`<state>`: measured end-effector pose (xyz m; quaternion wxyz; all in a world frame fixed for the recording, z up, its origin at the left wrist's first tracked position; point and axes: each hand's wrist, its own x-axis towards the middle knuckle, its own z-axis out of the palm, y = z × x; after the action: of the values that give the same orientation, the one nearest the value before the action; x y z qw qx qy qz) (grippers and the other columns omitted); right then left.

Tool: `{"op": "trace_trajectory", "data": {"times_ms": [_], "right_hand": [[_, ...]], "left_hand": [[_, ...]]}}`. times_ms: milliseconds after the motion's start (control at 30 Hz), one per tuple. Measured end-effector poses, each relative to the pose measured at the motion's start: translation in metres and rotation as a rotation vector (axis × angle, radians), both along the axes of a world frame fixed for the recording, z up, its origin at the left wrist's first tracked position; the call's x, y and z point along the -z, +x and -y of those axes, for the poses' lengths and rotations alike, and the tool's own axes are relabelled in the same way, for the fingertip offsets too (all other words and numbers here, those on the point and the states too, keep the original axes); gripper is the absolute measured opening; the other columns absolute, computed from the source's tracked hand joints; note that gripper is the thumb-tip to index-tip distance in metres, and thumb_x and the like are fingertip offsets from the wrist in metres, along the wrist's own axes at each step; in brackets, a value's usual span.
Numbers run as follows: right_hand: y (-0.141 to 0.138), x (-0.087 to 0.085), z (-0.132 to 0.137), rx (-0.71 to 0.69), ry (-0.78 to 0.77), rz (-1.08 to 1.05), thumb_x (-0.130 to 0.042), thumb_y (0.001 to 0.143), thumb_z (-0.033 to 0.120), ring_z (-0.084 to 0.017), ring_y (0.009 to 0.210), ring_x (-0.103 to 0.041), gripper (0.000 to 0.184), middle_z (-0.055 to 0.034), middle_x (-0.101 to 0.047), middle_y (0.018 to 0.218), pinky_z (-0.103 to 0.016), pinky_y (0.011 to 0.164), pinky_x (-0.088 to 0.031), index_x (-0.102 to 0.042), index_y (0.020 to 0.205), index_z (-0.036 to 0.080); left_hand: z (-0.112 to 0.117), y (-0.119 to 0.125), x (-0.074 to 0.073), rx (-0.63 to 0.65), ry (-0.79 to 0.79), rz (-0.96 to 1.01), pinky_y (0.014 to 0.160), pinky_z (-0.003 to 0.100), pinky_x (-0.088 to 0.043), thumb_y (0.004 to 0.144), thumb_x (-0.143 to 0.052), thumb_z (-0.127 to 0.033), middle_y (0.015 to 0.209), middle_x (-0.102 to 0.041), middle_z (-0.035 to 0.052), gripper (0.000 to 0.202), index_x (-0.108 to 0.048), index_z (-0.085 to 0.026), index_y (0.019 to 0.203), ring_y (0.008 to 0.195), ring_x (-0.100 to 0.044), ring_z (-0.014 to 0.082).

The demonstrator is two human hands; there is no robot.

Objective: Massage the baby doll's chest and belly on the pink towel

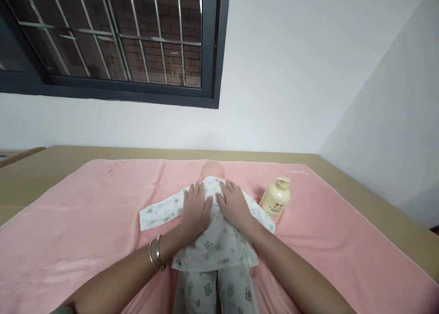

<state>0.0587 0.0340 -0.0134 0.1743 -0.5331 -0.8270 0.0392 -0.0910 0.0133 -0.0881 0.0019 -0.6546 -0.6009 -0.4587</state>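
A baby doll in white printed pajamas lies stretched out on a pink blanket, its head away from me. Only the smooth top of the head shows past the collar. My left hand rests flat on the upper left part of the pajama top, fingers extended. On the upper right part lies my right hand, also flat with fingers stretched. Neither hand grips anything. A cream-colored pump bottle leans beside the doll's right-side sleeve, tilted to the right.
The blanket covers most of a wooden surface that meets a white wall. A dark-framed window with metal bars is at the upper left. Two silver bangles circle my left wrist.
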Motion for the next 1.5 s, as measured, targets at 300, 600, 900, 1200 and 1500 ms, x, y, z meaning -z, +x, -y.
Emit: {"op": "trace_trajectory", "data": {"times_ms": [300, 600, 900, 1200, 1500], "right_hand": [[-0.001, 0.026, -0.007, -0.016, 0.032, -0.031, -0.031, 0.099, 0.034, -0.030, 0.143, -0.026, 0.052, -0.0156, -0.035, 0.153, -0.051, 0.114, -0.019, -0.037, 0.146, 0.014], [-0.003, 0.017, 0.005, -0.111, 0.024, 0.052, -0.030, 0.099, 0.029, -0.031, 0.143, -0.026, 0.053, -0.0201, -0.032, 0.153, -0.050, 0.116, -0.021, -0.036, 0.146, 0.005], [-0.002, 0.007, 0.003, -0.081, -0.074, 0.043, -0.029, 0.099, 0.030, -0.033, 0.144, -0.024, 0.055, -0.0186, -0.032, 0.154, -0.048, 0.115, -0.023, -0.036, 0.147, 0.005], [-0.005, 0.000, 0.028, -0.167, -0.006, 0.176, -0.032, 0.097, 0.025, -0.031, 0.140, -0.033, 0.052, -0.0220, -0.040, 0.149, -0.045, 0.115, -0.023, -0.039, 0.144, 0.004], [0.001, 0.005, -0.016, -0.149, -0.047, -0.066, -0.029, 0.100, 0.025, -0.023, 0.139, -0.036, 0.045, -0.0123, -0.046, 0.147, -0.045, 0.114, -0.025, -0.046, 0.140, 0.016]], "left_hand": [[-0.001, -0.001, 0.007, 0.039, 0.052, 0.061, 0.110, 0.068, -0.024, 0.094, -0.042, -0.041, 0.146, -0.045, 0.0171, 0.049, -0.043, -0.024, 0.139, 0.140, -0.034, 0.0377], [-0.029, -0.024, 0.000, 0.115, -0.107, 0.029, 0.106, 0.066, -0.032, 0.095, -0.038, -0.042, 0.139, -0.053, 0.0186, 0.044, -0.053, -0.020, 0.130, 0.135, -0.042, 0.0354], [0.013, 0.007, -0.005, 0.073, -0.073, -0.115, 0.113, 0.058, -0.027, 0.095, -0.035, -0.032, 0.152, -0.036, 0.0202, 0.051, -0.042, -0.012, 0.141, 0.145, -0.025, 0.0339], [-0.001, -0.007, -0.022, -0.004, -0.280, 0.004, 0.116, 0.052, -0.026, 0.096, -0.026, -0.032, 0.150, -0.040, 0.0199, 0.054, -0.035, -0.008, 0.144, 0.142, -0.032, 0.0300], [0.033, 0.019, -0.006, 0.147, -0.105, -0.170, 0.116, 0.058, -0.022, 0.096, -0.029, -0.026, 0.156, -0.029, 0.0178, 0.050, -0.036, -0.012, 0.144, 0.147, -0.019, 0.0315]]}}
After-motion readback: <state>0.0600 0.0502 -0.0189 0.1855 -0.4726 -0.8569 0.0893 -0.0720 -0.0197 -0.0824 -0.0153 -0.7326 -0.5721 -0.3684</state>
